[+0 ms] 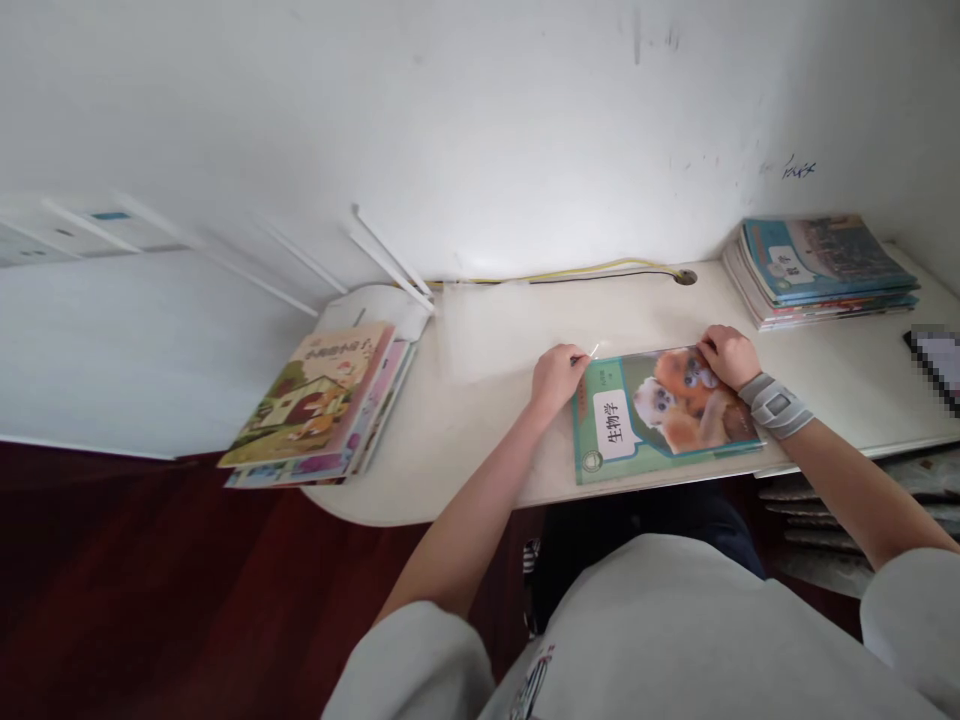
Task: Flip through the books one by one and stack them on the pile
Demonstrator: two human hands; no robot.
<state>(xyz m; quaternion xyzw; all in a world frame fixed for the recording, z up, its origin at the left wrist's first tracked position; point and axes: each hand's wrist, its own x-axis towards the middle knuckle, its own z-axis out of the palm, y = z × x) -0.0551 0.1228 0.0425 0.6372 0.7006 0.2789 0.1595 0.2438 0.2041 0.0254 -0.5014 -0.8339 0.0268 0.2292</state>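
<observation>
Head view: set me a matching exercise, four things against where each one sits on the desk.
Things:
1 monkey-cover book
2 left hand
3 blue-topped stack of books
4 house-cover pile of books

Places:
A overhanging the desk's left end
B far right corner by the wall
C flat at the front edge
D at the book's left corner

Pairs: 1-C, 2-D, 3-B, 4-A

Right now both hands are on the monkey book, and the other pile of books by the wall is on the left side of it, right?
Not quite. In the head view, both hands, left hand and right hand, touch the monkey book, but the wall pile lies to its right.
</observation>
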